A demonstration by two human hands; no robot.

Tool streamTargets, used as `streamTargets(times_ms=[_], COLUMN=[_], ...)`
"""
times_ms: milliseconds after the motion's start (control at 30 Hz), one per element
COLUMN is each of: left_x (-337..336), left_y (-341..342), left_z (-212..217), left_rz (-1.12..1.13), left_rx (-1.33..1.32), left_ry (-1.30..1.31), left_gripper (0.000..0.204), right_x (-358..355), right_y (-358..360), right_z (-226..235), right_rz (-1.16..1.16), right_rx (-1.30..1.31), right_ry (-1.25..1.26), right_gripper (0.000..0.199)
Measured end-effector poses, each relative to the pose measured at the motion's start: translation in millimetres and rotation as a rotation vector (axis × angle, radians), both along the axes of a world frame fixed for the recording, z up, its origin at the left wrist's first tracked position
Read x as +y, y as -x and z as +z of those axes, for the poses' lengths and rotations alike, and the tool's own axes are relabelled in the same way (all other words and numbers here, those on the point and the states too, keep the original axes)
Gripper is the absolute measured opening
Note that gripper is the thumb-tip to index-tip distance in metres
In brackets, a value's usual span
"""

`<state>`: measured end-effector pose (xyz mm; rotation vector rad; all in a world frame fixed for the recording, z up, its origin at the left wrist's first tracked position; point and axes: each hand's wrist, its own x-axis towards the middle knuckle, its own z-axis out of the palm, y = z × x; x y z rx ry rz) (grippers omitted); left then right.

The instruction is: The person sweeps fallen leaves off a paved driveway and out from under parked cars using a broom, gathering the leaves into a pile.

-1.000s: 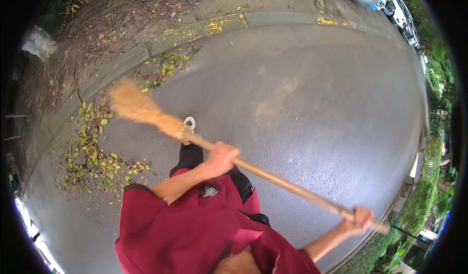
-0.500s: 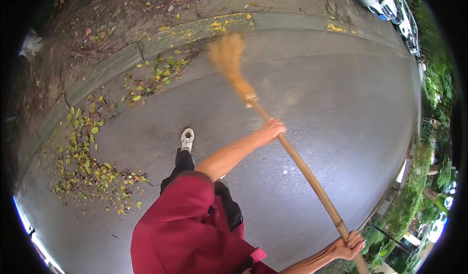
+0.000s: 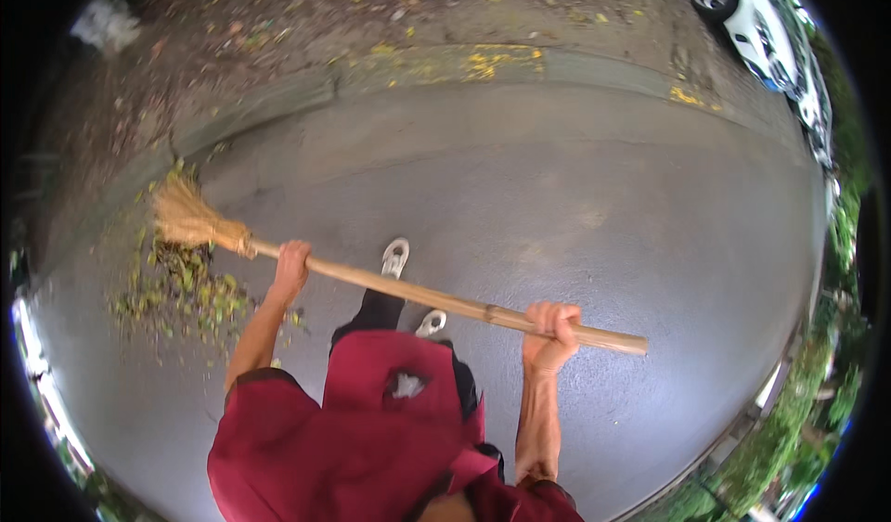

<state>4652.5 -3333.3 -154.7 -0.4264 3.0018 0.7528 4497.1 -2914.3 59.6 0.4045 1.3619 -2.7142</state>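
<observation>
Broom (image 3: 408, 292): held across the body, its straw head low at the left, on the pile of leaves (image 3: 181, 285).
Left hand (image 3: 292, 264): closed round the stick near the straw.
Right hand (image 3: 551, 329): closed round the stick near its far end.
Good sweep: the straw is best kept flat on the wet road (image 3: 557, 197), with short strokes, so leaves are not scattered.
Feet: white shoes (image 3: 395, 257) are best kept behind the pile.

The broom (image 3: 408, 292) lies crosswise in front of the person, its head to the left over the leaf pile (image 3: 181, 285) on the pavement (image 3: 575, 197). Left of the shoes (image 3: 395, 257), the left hand (image 3: 290, 267) grips the broom near its head; right of them, the right hand (image 3: 551, 334) grips near its end. The curb (image 3: 445, 67) runs beyond the broom, and a car (image 3: 761, 21) stands beyond the curb's right end.
</observation>
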Motion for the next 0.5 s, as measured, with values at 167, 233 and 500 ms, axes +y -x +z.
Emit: streamTargets(times_ms=[167,233,500], left_x=[119.3,186.0,370.3], left_y=[-7.1,3.9,92.1], left_z=[92.4,109.1,120.4], left_rz=[-0.231,-0.355,-0.868], left_rx=[0.085,0.151,0.461], left_ry=[-0.002,-0.187,-0.652], left_gripper=[0.010,0.014,0.015], right_x=[149.3,227.0,278.7], right_y=[-60.9,-108.1,-305.8], right_z=[59.5,105.1,249.4], right_rz=[-0.203,-0.307,-0.880], right_rx=[0.176,0.301,0.688], right_ry=[-0.224,-0.347,-0.713], right_gripper=[0.032,0.040,0.027])
